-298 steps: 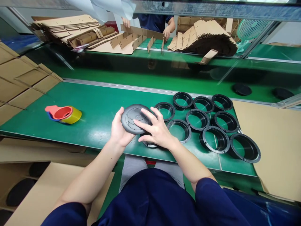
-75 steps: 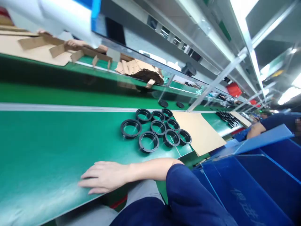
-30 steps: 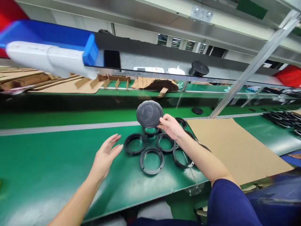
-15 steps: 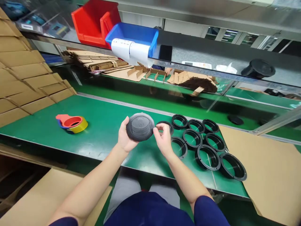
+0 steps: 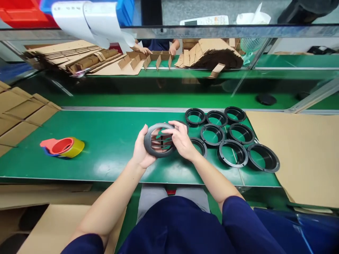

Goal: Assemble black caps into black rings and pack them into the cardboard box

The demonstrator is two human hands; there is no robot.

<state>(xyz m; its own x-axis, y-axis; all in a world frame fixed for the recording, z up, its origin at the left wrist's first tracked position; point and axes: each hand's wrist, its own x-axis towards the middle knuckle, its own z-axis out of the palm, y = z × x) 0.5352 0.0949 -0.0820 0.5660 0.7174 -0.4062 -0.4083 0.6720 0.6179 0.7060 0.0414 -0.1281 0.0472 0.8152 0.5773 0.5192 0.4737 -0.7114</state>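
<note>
The left hand (image 5: 141, 151) is gripping a round black vent (image 5: 161, 140) above the table (image 5: 111, 134). The right hand (image 5: 183, 141) is touching the vent's right side with bent fingers; whether it is gripping, I cannot tell. Black rings (image 5: 270, 159) are sitting to the right.

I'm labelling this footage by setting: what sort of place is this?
Most likely a factory workstation: matching black rings stand grouped on a green worktop, stacked cardboard lies beyond, and a red bin sits on a shelf.
</note>
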